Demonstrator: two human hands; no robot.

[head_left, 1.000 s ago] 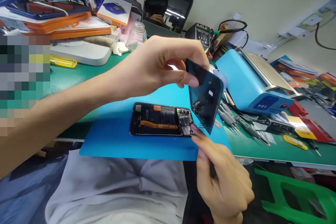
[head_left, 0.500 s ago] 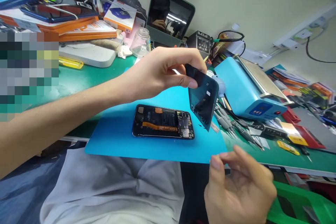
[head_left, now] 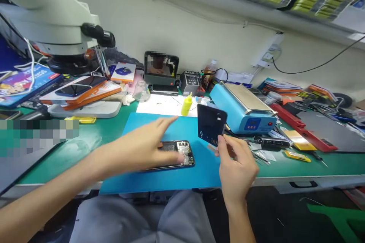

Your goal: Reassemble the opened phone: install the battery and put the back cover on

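My right hand (head_left: 236,161) pinches a dark phone back cover (head_left: 210,124) by its lower right edge and holds it up, tilted, above the blue mat (head_left: 134,182). On the mat lies an opened phone (head_left: 186,153), its circuit board and part of its battery showing. My left hand (head_left: 155,144), slightly blurred, is over the phone's left part with thumb and fingers spread apart, nothing between them. It hides much of the phone; whether the thumb touches it I cannot tell.
Behind the mat stand a yellow bottle (head_left: 186,105) and a glass jar (head_left: 141,92). A blue heating machine (head_left: 242,108) is at the right, with hand tools (head_left: 270,142) in front. A microscope (head_left: 68,41) overhangs the left side, above stacked boxes and phones.
The back cover has passed from my left hand to my right. My left hand has come down over the opened phone. The view has tilted up, bringing the microscope and shelf into sight.
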